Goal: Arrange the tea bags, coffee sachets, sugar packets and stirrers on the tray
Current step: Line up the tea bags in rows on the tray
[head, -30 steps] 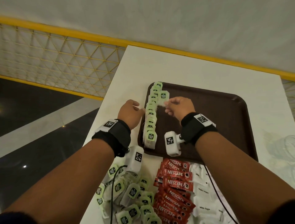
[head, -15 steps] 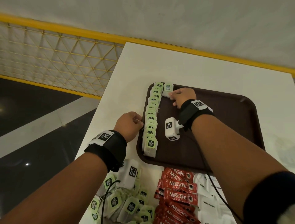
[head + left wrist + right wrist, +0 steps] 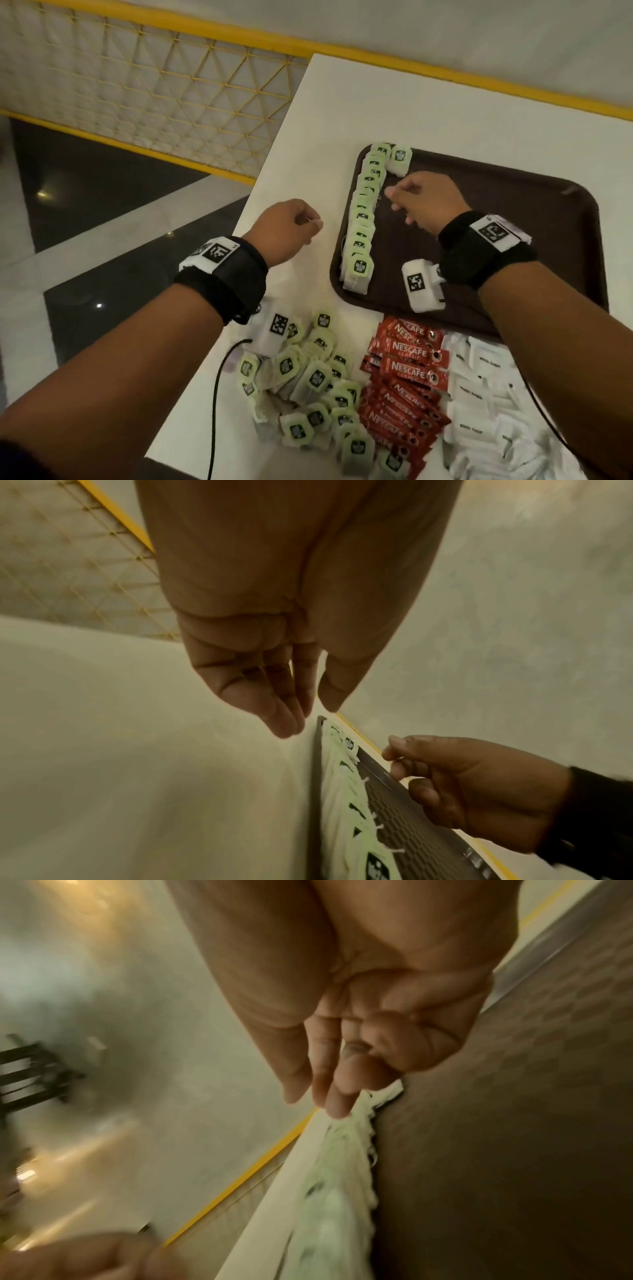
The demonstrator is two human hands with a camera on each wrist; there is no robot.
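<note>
A dark brown tray (image 3: 513, 212) lies on the white table. A row of green-tagged tea bags (image 3: 363, 219) runs along its left side, and one more tea bag (image 3: 400, 159) lies beside the row's far end. My right hand (image 3: 394, 202) hovers just behind that bag, fingers loosely bent and holding nothing. In the right wrist view its fingertips (image 3: 337, 1110) are at the row (image 3: 329, 1191). My left hand (image 3: 315, 226) hangs over the table left of the tray; its fingers (image 3: 284, 723) are loosely curled and empty.
Near the table's front edge lie a heap of loose tea bags (image 3: 308, 383), red Nescafe sachets (image 3: 407, 366) and white sugar packets (image 3: 486, 394). A yellow mesh railing (image 3: 154, 85) stands to the left, with dark floor below.
My right hand carried a tea bag to the far end of the row, let it go and drew back. My left hand slid left, away from the tray edge.
</note>
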